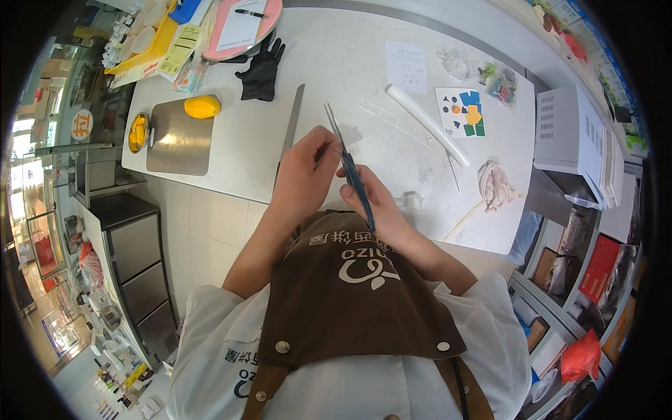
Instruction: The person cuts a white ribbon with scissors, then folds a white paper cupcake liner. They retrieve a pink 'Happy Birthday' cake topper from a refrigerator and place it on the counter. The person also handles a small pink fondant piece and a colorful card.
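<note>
My right hand (374, 199) is closed around the dark handle of a slim two-pronged tool (355, 178), which looks like tweezers. Its thin metal prongs point up and away from me, slightly apart. My left hand (308, 164) is raised beside the prongs, its fingers curled in a pinch against or close to the tool. Whether anything small is between those fingers is hidden. Left of that hand, a long knife (292, 122) lies on the white table (336, 63), its blade pointing away; the handle end is partly behind my left wrist.
At the left, a steel board (178, 150) bears a yellow mango (202, 106), beside a bowl (138, 133) of yellow pieces. A black glove (260, 73) lies behind. On the right are a white rolling pin (428, 126), a patterned card (460, 112) and a crumpled cloth (495, 183).
</note>
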Motion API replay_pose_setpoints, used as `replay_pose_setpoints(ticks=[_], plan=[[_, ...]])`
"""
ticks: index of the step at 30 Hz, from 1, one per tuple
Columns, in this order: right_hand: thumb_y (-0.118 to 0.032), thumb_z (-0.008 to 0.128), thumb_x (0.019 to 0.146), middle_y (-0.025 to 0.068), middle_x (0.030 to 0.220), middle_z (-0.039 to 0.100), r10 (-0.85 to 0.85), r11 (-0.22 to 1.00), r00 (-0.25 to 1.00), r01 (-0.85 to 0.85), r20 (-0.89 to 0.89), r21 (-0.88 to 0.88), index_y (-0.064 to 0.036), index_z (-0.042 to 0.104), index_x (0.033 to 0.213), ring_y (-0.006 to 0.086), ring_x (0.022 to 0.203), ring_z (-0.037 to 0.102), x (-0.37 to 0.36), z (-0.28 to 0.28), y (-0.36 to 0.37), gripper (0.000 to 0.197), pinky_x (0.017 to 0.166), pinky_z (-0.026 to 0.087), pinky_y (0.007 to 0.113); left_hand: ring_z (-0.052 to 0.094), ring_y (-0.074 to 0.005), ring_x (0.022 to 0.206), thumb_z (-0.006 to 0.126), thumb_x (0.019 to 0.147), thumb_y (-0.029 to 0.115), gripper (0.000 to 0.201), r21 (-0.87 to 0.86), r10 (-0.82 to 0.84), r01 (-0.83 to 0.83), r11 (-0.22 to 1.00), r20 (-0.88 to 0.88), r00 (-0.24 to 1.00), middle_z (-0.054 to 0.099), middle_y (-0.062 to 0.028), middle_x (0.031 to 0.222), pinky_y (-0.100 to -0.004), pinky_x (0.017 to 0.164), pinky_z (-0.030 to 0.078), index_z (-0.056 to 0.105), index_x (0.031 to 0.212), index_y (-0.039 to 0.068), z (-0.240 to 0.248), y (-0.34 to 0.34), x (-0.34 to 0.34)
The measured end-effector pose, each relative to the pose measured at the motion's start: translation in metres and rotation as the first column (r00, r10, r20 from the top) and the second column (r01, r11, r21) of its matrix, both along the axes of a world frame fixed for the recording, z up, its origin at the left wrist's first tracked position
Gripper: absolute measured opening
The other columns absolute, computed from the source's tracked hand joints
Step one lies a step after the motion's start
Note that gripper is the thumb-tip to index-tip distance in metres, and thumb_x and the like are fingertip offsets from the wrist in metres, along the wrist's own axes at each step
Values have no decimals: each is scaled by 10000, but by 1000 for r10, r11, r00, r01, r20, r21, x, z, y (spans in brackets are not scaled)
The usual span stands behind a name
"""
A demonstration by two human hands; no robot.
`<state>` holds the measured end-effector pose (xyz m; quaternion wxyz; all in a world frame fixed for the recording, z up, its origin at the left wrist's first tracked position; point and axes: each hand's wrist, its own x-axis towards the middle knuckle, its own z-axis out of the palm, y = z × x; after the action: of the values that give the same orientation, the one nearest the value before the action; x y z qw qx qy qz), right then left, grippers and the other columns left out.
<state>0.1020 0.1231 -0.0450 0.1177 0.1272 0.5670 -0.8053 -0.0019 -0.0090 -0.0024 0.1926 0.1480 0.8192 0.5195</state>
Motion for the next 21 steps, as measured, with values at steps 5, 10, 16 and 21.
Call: replay_pose_setpoints(ticks=[5, 10, 16, 21], plan=[[-322, 645, 972, -62, 830, 435, 9, 1000, 1000, -9, -2, 3, -54, 510, 1227, 37, 727, 373, 0, 2, 1, 394, 640, 307, 201, 454, -61, 665, 562, 951, 70, 89, 11, 0, 0, 1000, 11, 1000, 523, 6, 714, -237, 594, 384, 562, 893, 3, 1, 0, -1], [-306, 642, 973, -63, 829, 429, 22, 999, 1000, -22, -10, -38, -60, 498, 1246, 36, 727, 374, -1, -3, 2, 395, 639, 306, 201, 449, -54, 682, 559, 950, 74, 97, 9, -32, 31, 999, 72, 997, 515, 10, 719, -233, 605, 381, 563, 885, 2, 4, -4, -5], [-289, 629, 980, -53, 846, 451, 43, 996, 999, -41, 14, -83, -61, 487, 1268, 40, 743, 395, -2, 4, 3, 394, 656, 325, 204, 450, -60, 728, 548, 951, 97, 117, 109, 6, -23, 994, 151, 988, 511, 12, 744, -232, 660, 390, 558, 871, 13, -7, -2, -5], [-293, 628, 983, -47, 858, 474, 68, 996, 998, -67, 16, -67, -53, 485, 1275, 43, 758, 418, -1, 6, 5, 405, 671, 340, 207, 429, -61, 688, 550, 950, 124, 136, 233, 51, -86, 969, 151, 987, 496, 18, 716, -244, 618, 374, 546, 856, 26, -14, 2, -2]])
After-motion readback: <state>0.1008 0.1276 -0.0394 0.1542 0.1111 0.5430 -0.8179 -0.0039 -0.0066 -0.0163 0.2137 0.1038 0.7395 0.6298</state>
